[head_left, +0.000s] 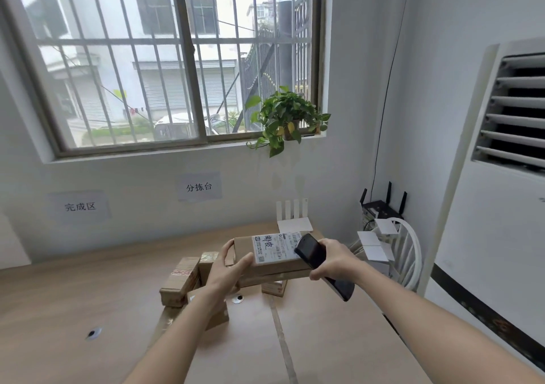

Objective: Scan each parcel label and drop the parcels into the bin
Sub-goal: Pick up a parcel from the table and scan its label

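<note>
Now the left hand grips a brown cardboard parcel (white label up), fingers curled around its end; right-hand fingers clasp a black handheld scanner over it.

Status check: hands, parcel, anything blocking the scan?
Left hand grips parcel off the table. Right hand holds scanner over its label. Nothing blocking; bin not in view.

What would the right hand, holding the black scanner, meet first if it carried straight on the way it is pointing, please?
Probably the white label on the cardboard parcel that the left hand holds; the scanner in the right hand already overlaps its corner, though depth is unclear.
</note>
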